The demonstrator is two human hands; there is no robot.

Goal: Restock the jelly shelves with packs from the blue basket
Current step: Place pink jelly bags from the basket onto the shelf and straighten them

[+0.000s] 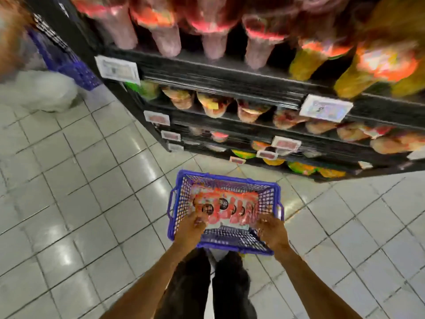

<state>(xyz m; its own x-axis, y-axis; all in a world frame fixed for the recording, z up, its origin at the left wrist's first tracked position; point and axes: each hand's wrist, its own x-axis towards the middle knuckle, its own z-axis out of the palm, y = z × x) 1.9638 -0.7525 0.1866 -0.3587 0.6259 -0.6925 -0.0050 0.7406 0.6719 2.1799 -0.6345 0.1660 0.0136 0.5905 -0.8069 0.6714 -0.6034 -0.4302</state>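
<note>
Standing on the tiled floor [69,203] at six o'clock of the head view: a blue basket [224,244] holding red jelly packs [226,209], just short of the dark shelves [230,72], which span ten to three o'clock stocked with blurred pink, yellow and orange packs. Left hand [192,227] reaches in at the packs' seven o'clock corner, fingers curled onto them; right hand [272,233] curls at their five o'clock corner, though blur leaves it unclear whether it grips packs or rim. A second basket [69,58] sits at ten o'clock.
</note>
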